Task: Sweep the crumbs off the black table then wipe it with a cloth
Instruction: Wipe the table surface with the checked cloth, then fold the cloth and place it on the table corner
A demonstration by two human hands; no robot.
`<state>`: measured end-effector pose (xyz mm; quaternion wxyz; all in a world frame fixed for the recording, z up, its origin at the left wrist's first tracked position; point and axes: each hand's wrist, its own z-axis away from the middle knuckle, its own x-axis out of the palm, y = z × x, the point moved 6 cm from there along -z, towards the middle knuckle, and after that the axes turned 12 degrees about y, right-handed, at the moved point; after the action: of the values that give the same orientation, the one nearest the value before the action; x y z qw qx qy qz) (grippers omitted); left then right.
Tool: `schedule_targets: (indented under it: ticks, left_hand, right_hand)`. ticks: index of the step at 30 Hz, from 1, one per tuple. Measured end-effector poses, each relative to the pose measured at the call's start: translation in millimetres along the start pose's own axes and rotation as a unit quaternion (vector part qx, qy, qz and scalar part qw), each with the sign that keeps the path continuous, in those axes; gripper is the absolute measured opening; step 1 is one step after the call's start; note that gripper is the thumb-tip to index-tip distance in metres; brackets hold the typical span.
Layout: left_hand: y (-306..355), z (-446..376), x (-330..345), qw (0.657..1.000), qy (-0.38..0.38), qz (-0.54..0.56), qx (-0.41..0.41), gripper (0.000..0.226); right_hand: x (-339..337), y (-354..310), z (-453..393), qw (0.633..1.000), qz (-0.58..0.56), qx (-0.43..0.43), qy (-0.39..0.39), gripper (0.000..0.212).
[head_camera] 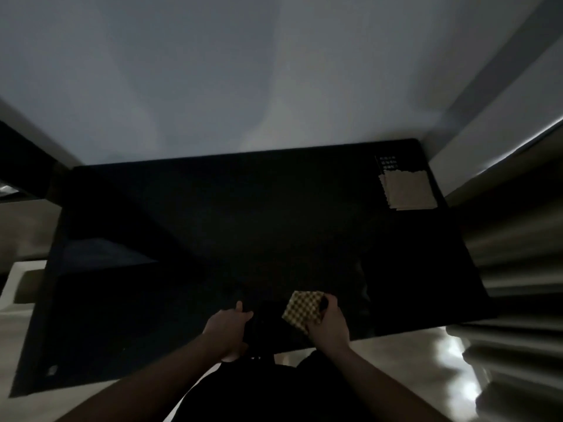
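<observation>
The black table [243, 226] fills the middle of the dim view, and no crumbs can be made out on it. My right hand [330, 322] grips a folded yellow checked cloth [303, 309] pressed flat on the table near its front edge. My left hand [228, 328] rests at the front edge just left of the cloth, thumb raised and fingers curled around something dark that I cannot make out.
A stack of beige napkins [409, 190] lies on the far right corner, beside a small dark printed card [387, 162]. A white wall stands behind the table. Grey curtain folds [518, 284] hang along the right. Pale floor shows below the front edge.
</observation>
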<state>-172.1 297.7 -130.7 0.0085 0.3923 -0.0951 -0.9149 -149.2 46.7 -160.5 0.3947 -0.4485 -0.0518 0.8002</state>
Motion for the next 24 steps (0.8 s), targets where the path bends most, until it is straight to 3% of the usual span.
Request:
schedule_targets:
  ticks: [3, 5, 8, 12, 15, 16, 18, 20, 24]
  left_hand:
    - [-5.1, -5.3, -12.1, 0.998, -0.005, 0.069, -0.002, 0.063]
    - [-9.2, -12.1, -15.7, 0.995, 0.009, 0.102, -0.009, 0.066]
    - [-5.3, -20.9, -23.2, 0.982, 0.017, 0.186, -0.016, 0.063]
    - [30.3, -25.8, -49.4, 0.92, 0.042, 0.389, -0.028, 0.045]
    - [65.6, -31.5, -72.7, 0.848, 0.034, 0.528, -0.029, 0.067]
    - [78.5, -32.1, -82.2, 0.827, 0.024, 0.561, -0.026, 0.064]
    - [103.2, -31.5, -102.0, 0.795, 0.005, 0.606, -0.031, 0.033]
    - [123.3, -37.1, -116.4, 0.775, 0.012, 0.631, -0.04, 0.02]
    - [155.5, -61.8, -135.5, 0.765, 0.075, 0.635, -0.068, 0.017]
  right_hand:
    - [-5.8, -6.3, -6.6, 0.999, 0.017, -0.026, -0.023, 0.039]
    - [-17.3, -13.8, -6.1, 0.999, -0.007, -0.043, -0.022, 0.024]
    - [-41.6, -21.6, -4.6, 0.998, -0.049, -0.049, -0.008, 0.029]
    - [-82.5, -39.7, 6.7, 0.99, -0.127, -0.066, -0.019, 0.024]
    - [-117.1, -59.3, 18.1, 0.976, -0.195, -0.091, -0.02, 0.016]
    - [-127.0, -64.2, 19.2, 0.972, -0.213, -0.096, -0.027, 0.015]
    - [-144.3, -69.5, 16.4, 0.967, -0.231, -0.1, -0.044, 0.017]
    - [-160.7, -70.6, 8.8, 0.963, -0.244, -0.099, -0.055, 0.02]
    - [-201.5, -58.9, -22.7, 0.959, -0.26, -0.093, -0.062, 0.028]
